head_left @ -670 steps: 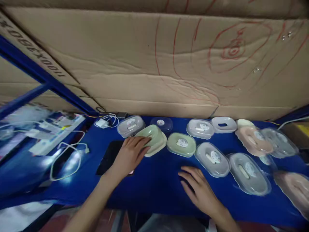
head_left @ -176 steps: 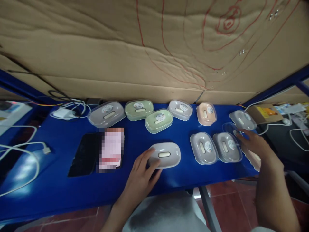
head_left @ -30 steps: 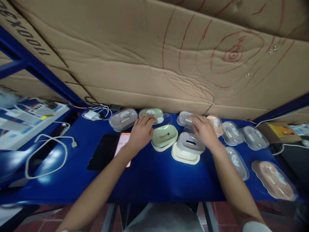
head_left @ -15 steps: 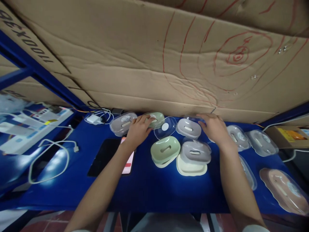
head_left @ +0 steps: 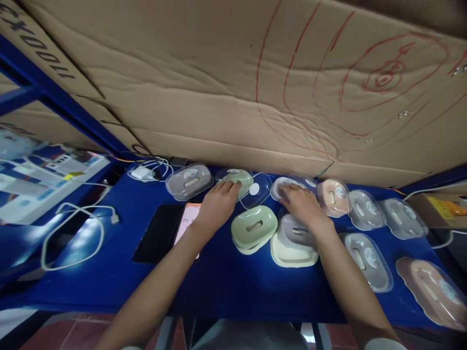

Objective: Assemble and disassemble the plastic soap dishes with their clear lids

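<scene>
My left hand (head_left: 221,200) is at the back of the table, its fingers bent over the near left edge of a light green soap dish (head_left: 245,181). A clear oval lid (head_left: 256,190) with a white round sticker lies just right of that dish. My right hand (head_left: 301,201) has its fingers closed on the edge of a grey soap dish (head_left: 278,188), partly covering it. Another clear lid (head_left: 308,182) shows behind those fingers. Nearer me sit an open green soap dish (head_left: 255,226) and a grey soap dish (head_left: 292,231) resting on a cream tray (head_left: 292,257).
Lidded soap dishes stand to the right, including a peach one (head_left: 332,198) and several grey ones (head_left: 366,210). A lidded grey dish (head_left: 189,182) is back left. Near my left forearm lie a phone (head_left: 188,218) and a black tablet-like slab (head_left: 156,236). A white cable (head_left: 98,238) loops farther left.
My right hand has moved left onto the grey soap dish, uncovering the peach dish. My left hand has shifted slightly right along the green dish. The camera view has turned a little.
</scene>
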{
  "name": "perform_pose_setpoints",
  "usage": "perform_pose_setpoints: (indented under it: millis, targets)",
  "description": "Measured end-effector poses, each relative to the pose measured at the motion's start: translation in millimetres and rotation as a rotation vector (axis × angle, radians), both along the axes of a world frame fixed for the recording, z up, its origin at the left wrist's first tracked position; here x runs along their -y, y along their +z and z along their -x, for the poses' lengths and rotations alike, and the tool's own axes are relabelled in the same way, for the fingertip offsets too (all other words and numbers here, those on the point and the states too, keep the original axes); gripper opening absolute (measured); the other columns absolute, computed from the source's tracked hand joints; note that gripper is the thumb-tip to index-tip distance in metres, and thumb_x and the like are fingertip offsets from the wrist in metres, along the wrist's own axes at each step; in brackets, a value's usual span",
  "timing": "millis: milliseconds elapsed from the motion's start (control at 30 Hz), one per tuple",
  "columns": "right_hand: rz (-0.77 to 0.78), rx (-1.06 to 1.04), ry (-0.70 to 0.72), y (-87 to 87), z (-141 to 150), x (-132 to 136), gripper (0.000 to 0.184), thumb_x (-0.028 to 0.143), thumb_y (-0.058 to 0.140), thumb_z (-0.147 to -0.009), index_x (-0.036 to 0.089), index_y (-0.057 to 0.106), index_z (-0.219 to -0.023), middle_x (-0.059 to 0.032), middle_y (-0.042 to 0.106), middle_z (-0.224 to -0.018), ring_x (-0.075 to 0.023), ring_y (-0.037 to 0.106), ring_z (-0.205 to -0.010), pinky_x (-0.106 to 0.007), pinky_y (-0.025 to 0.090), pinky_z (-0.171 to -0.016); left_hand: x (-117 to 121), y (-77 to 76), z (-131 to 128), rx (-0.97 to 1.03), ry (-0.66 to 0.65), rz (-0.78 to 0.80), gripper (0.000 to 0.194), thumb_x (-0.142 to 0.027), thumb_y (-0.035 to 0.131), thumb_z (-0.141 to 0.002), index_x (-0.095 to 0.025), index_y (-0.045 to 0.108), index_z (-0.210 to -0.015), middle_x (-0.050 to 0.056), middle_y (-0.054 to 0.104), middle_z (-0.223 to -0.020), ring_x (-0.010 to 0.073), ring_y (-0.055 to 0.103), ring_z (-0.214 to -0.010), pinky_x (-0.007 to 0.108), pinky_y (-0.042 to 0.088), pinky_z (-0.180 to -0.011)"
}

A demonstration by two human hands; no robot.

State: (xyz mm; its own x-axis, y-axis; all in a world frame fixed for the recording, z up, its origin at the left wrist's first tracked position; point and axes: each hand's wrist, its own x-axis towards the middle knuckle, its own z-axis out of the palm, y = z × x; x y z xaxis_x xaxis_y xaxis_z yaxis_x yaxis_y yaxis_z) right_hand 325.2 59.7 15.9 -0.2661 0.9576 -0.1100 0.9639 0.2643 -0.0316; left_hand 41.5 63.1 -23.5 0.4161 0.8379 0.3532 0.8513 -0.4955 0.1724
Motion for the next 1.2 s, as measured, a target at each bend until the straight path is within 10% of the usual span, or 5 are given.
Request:
perform_pose_setpoints:
  millis: [400,833,1000,1200]
  targets:
    - [-0.093,-0.061,-0.003,12.9,-18.0,-5.2,0.046,0.032,0.038,-0.113,0.021,0.061,-0.151,-0.0149,0.076,-0.135,-0.0321,0.073,-0.121,-0.042,0.053,-0.102,1.9,-13.7,-5.5,0.064,-0.021,0.101,0.037,-0.014,0.056,-0.099,-0.019,0.067,-0.133,0.016,0.073,-0.138,0.0340,0.068,-0.128,0.054,0.046,-0.114]
    - [0.009,-0.195,0.057,4.8,-11.2,-4.5,0.036,0.031,0.048,-0.110,0.024,0.070,-0.138,-0.0101,0.077,-0.134,-0.0288,0.074,-0.121,-0.039,0.055,-0.102,-1.7,-6.7,-7.8,0.197,-0.039,0.124,0.040,-0.012,0.044,-0.100,-0.023,0.066,-0.132,0.010,0.072,-0.138,0.0264,0.063,-0.135,0.056,0.030,-0.128]
    - [0.013,-0.213,0.070,3.2,-13.9,-2.3,0.038,0.029,0.049,-0.109,0.023,0.066,-0.143,-0.0117,0.075,-0.139,-0.0302,0.072,-0.126,-0.044,0.054,-0.107,-4.3,18.0,31.8,0.125,0.208,-0.082,0.035,-0.019,0.048,-0.103,-0.023,0.068,-0.131,0.013,0.069,-0.141,0.0327,0.062,-0.134,0.061,0.030,-0.127]
    - [0.016,-0.231,0.094,-3.2,-18.5,-4.0,0.039,0.029,0.052,-0.108,0.020,0.064,-0.144,-0.0130,0.070,-0.146,-0.0298,0.069,-0.132,-0.046,0.053,-0.111,-11.6,2.5,94.4,-0.004,0.376,0.079,0.055,-0.032,0.071,-0.091,-0.026,0.060,-0.144,0.019,0.057,-0.156,0.0451,0.054,-0.142,0.067,0.043,-0.114]
